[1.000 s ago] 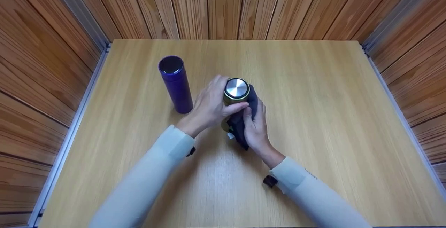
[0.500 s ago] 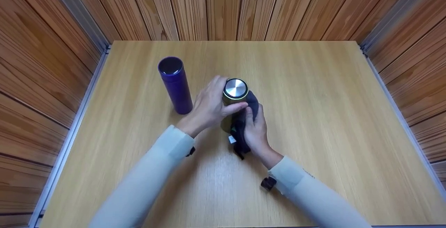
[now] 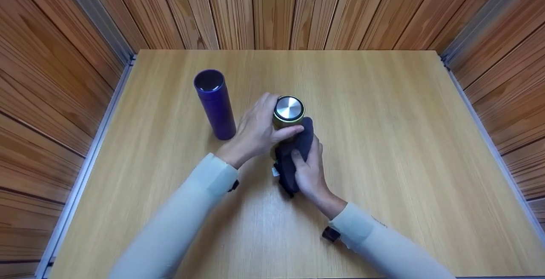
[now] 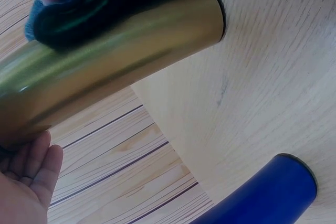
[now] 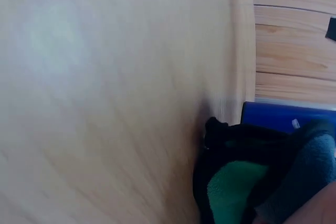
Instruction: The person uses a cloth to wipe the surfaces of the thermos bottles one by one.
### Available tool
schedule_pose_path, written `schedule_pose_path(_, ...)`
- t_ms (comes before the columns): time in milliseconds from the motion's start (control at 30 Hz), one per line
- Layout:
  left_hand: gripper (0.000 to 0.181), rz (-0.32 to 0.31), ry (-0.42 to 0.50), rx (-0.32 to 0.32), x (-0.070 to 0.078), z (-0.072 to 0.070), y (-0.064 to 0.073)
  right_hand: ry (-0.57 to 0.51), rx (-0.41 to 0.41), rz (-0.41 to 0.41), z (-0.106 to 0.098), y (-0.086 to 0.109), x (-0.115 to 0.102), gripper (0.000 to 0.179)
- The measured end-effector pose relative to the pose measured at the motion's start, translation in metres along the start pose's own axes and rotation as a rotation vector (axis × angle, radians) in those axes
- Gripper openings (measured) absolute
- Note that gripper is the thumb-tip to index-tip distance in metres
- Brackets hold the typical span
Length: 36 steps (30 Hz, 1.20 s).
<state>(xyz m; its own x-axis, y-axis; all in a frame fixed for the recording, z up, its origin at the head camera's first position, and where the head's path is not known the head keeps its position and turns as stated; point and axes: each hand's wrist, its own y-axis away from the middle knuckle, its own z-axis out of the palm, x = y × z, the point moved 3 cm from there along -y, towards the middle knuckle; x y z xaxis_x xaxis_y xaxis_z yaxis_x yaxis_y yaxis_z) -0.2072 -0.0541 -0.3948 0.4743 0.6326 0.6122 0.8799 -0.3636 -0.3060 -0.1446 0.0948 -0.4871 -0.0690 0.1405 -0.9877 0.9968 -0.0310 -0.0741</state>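
An upright gold-green thermos bottle (image 4: 121,56) with a brushed silver lid top (image 3: 289,108) stands at the middle of the table. My left hand (image 3: 255,130) grips it near the top, thumb across the front and fingers behind. A dark grey cloth (image 3: 301,145) with a black edge, green patches and a white tag lies against the bottle's front right side. My right hand (image 3: 312,174) holds this cloth, thumb on top, and covers part of the bottle with it. The right wrist view shows the cloth's green patch (image 5: 236,187) above the table.
To the left of my left hand stands a tall purple-blue bottle (image 3: 218,110) with a dark top. The wooden table (image 3: 404,142) is bounded by plank walls (image 3: 272,10) at the back and sides, with grey metal rails (image 3: 85,172) along the side edges.
My right hand has slid the cloth down the bottle's side, towards me, and the cloth has shifted its folds. My left hand and both bottles stay in place.
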Motion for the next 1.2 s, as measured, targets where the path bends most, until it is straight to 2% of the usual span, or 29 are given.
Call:
schedule_pose_path(167, 0.07, 0.02, -0.003, 0.013, 0.0, 0.0, 0.0, 0.176, 0.031, -0.148, 0.001, 0.006, -0.002, 0.078)
schedule_pose_path(300, 0.07, 0.024, 0.01, 0.013, 0.0, 0.0, -0.001, 0.314, 0.036, -0.184, -0.004, -0.002, 0.0, 0.078)
schedule_pose_path(433, 0.07, 0.014, 0.011, 0.005, 0.001, -0.002, -0.001, 0.406, -0.022, -0.156, -0.009, -0.012, 0.0, 0.076)
schedule_pose_path(600, 0.071, 0.004, 0.003, -0.002, -0.001, -0.002, 0.0, 0.494, -0.121, -0.073, -0.011, -0.02, 0.007, 0.072)
schedule_pose_path(800, 0.071, 0.02, 0.013, 0.0, -0.001, -0.001, 0.001, 0.604, -0.174, -0.043, -0.017, -0.032, 0.009, 0.051)
schedule_pose_path(900, 0.071, 0.023, 0.016, 0.005, -0.002, -0.001, 0.001, 0.642, -0.203, -0.039, -0.022, -0.038, 0.01, 0.041)
schedule_pose_path(1000, 0.071, 0.021, 0.016, -0.002, -0.002, -0.001, 0.001, 0.634, -0.239, 0.001, -0.028, -0.043, 0.011, 0.038)
schedule_pose_path(1200, 0.071, 0.007, 0.021, -0.018, -0.001, -0.001, 0.001, 0.48, -0.299, 0.043, -0.038, -0.051, 0.012, 0.044)
